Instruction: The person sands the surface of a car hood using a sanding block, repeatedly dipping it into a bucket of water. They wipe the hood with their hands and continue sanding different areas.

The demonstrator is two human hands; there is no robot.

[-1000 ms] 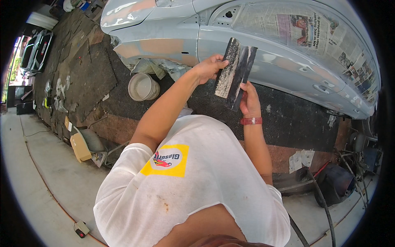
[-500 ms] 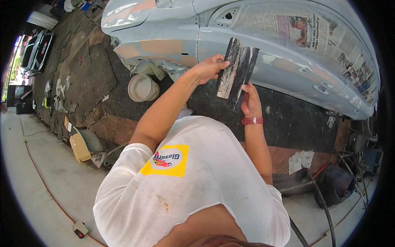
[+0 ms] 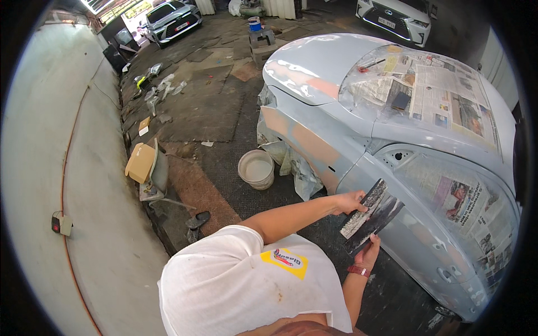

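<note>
head: left of two head-worn fisheyes | seat: above and behind the grip of left hand (image 3: 351, 203) and right hand (image 3: 367, 252), near | facing: down-forward, centred left of grip | span: wall (image 3: 39, 162) far left to grey car (image 3: 353, 124) beyond and right

The left hand (image 3: 350, 203) and right hand (image 3: 367, 253) each have fingers hidden behind the dark, speckled sheet (image 3: 384, 216), perhaps worn sandpaper; newspaper (image 3: 440, 84) covers much of the windscreen (image 3: 361, 89) of the grey car (image 3: 357, 133); the top edge cuts off the white SUV (image 3: 395, 15)
</note>
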